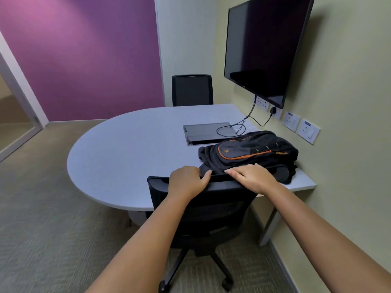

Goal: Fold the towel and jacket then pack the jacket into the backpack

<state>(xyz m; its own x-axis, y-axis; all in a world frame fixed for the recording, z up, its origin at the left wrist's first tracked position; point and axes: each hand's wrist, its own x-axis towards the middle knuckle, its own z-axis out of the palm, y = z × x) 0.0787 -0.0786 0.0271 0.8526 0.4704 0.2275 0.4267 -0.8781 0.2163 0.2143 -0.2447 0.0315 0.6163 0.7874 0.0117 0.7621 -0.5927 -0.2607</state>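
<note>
backpack (pixel 247 152) | orange lettering (unreadable) | both hands on chair (pixel 203 208)

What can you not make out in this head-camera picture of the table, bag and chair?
- Towel and jacket: neither shows as a separate thing; dark cloth under the backpack cannot be identified.
- Backpack zip: open or closed cannot be told, too small.
- Left hand: fingertips hidden over the chair back.
- Right hand: what it touches, chair or bag, is unclear.
- Chair seat: hidden behind the chair back.
- Socket labels: too small to read.
</note>
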